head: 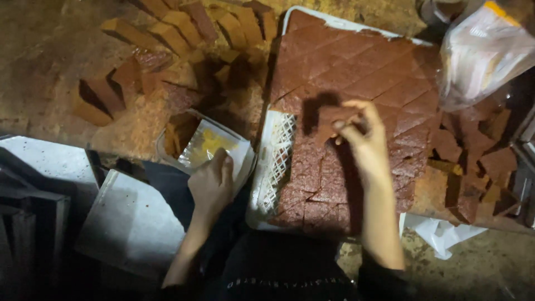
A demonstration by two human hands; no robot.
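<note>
One diamond-cut brown slab piece [333,120] pinched in right hand [365,142].

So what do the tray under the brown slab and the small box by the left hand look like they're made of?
Tray: looks like white plastic, with an open lattice wall and a smooth rim. Box: seems to be thin clear plastic, since it is glossy and yellowish pieces show through; the left hand rests on it.

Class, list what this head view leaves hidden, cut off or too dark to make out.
- Cake piece: partly hidden by the right hand and its fingers.
- Box contents: glare and the left hand cover them.
- Bag: cut off by the top right edge; contents blurred.
- Tray: mostly hidden under the slab.
</note>
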